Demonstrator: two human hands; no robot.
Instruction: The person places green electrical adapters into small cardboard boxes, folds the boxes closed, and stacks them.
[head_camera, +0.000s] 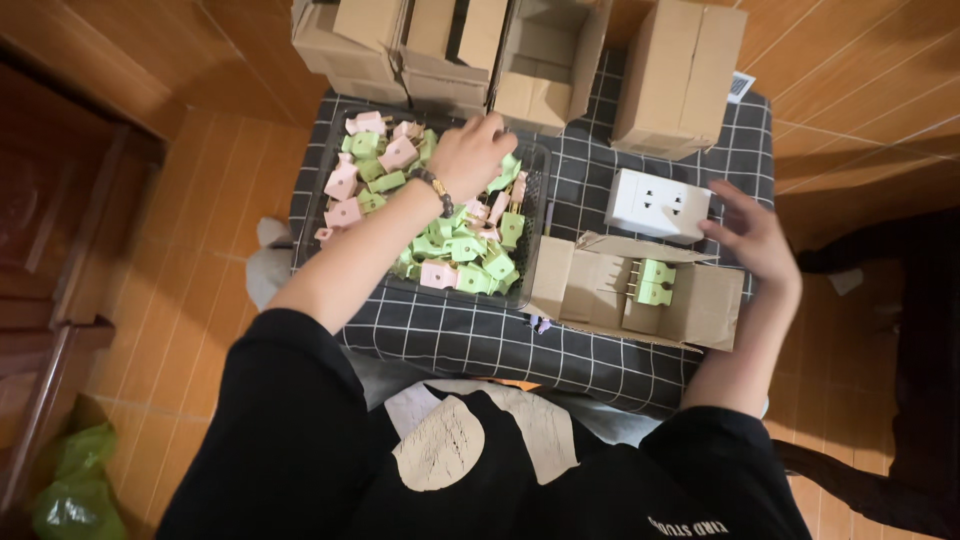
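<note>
Packing looks barely started, judging by how things lie: the small open cardboard box (640, 295) holds only a couple of green plug pieces (655, 281) standing in its middle, rest of the interior bare. Just left of that box, touching it, the dark mesh tray (535, 215) is heaped with green and pink plug pieces (455, 250), so nearly all the stock is left to move. Left hand (470, 152) is over the far part of the tray, well left of the box, fingers curled down into the pile; can't tell whether they grip a piece (knuckles hide the tips). Right hand (755, 238) sits at the box's right far corner, fingers spread and loose, holding nothing, touching or just beside the flap. White socket block (658, 204) lies just beyond the box, near that hand. More cardboard cartons (680, 75) are stacked further beyond it, one open. The pieces are small, blocky, pastel plastic, with metal prongs visible on those in the box; those in the tray are jumbled, no common orientation.
</note>
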